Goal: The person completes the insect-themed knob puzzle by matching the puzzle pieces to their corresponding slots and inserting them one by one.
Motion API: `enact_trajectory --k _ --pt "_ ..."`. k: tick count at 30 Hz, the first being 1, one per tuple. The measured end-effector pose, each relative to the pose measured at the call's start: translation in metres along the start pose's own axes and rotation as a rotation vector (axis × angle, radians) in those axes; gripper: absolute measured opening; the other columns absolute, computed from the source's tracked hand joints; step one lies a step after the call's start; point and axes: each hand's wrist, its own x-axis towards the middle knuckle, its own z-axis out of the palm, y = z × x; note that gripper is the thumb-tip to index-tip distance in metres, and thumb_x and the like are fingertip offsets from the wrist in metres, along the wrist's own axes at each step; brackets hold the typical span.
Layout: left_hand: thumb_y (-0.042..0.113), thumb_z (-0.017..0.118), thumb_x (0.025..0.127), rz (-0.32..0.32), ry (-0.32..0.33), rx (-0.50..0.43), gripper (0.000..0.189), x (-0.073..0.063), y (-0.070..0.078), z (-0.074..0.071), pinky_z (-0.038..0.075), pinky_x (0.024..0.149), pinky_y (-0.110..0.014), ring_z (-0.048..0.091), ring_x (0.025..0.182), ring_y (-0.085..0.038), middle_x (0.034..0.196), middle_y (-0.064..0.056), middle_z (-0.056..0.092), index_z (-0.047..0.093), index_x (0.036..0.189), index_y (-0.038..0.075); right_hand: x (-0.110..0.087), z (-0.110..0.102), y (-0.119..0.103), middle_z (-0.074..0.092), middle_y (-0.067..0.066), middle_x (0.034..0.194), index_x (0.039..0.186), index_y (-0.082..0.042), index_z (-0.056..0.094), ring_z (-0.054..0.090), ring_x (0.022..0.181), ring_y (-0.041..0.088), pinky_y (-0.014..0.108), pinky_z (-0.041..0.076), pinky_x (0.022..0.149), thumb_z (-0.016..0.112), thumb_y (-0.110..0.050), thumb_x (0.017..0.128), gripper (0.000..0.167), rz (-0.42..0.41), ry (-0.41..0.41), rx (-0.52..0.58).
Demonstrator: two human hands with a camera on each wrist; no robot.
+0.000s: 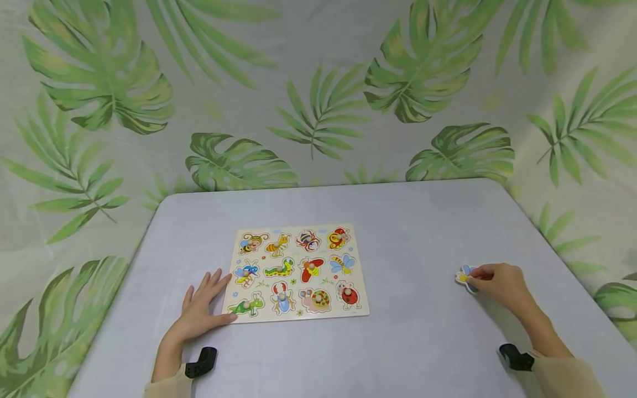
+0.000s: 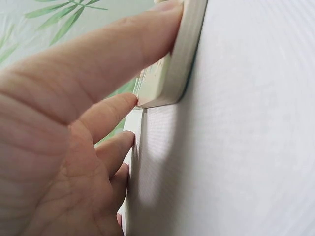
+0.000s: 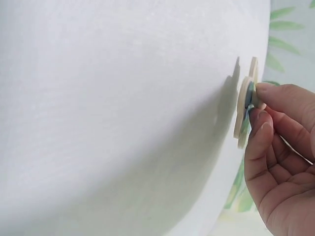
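My right hand (image 1: 502, 284) pinches a small wooden puzzle piece (image 1: 461, 276) with blue and yellow paint, at the right side of the table. In the right wrist view thumb and fingertips meet on the knob of the piece (image 3: 241, 110), which is held off the white surface above its shadow. A wooden peg puzzle board (image 1: 359, 276) with several knobbed insects lies left of centre. Its blue-winged dragonfly picture (image 1: 342, 264) shows no knob. My left hand (image 1: 196, 312) lies at the board's left edge, fingers spread, the thumb (image 2: 162, 29) touching the near left corner.
A white cloth covers the table (image 1: 418, 342), whose far edge meets a leaf-patterned backdrop (image 1: 318, 110). Black wrist devices show at the left sleeve (image 1: 169, 388) and the right sleeve (image 1: 567, 376).
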Motion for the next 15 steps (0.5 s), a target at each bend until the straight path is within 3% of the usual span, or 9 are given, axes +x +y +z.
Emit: enact_trajectory --k 15 --pt "0.038 0.076 0.07 0.004 0.006 0.005 0.089 -0.001 -0.001 0.0 -0.008 0.111 -0.065 0.004 0.145 -0.045 0.156 -0.021 0.017 0.035 0.145 0.012 0.011 0.002 -0.024 0.07 0.009 0.069 0.08 0.002 0.072 0.048 0.056 -0.008 0.017 0.042 0.048 0.072 -0.013 0.078 0.015 -0.081 0.0 0.03"
